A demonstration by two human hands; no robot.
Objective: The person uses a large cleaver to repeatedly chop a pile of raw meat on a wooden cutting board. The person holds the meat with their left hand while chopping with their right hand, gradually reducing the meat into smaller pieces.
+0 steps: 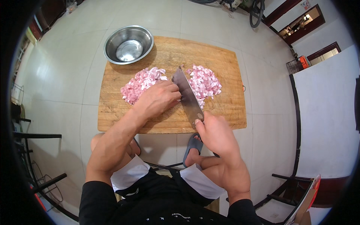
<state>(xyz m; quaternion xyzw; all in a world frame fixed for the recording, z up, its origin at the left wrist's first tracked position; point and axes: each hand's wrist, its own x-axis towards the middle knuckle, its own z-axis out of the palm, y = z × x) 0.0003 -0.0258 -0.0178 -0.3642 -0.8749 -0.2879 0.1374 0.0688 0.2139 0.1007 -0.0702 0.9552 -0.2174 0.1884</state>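
Observation:
A broad cleaver [188, 96] is in my right hand [217, 133], its blade angled up and to the left over the middle of the wooden chopping board [176, 48]. My left hand [162, 96] is closed beside the flat of the blade, knuckles toward it; whatever lies under the fingers is hidden. Just past that hand, to the left, spreads a pile of diced raw meat [138, 86], pink with paler fatty bits. A second pile of diced meat [205, 82], whiter, lies on the blade's right side.
An empty steel bowl [128, 45] stands on the board's far left corner. Below the board's near edge are my knees and slippered feet [193, 148]. Black metal frames [41, 135] stand at the left, a white panel [324, 120] at the right, and a bicycle wheel [256, 13] at the back.

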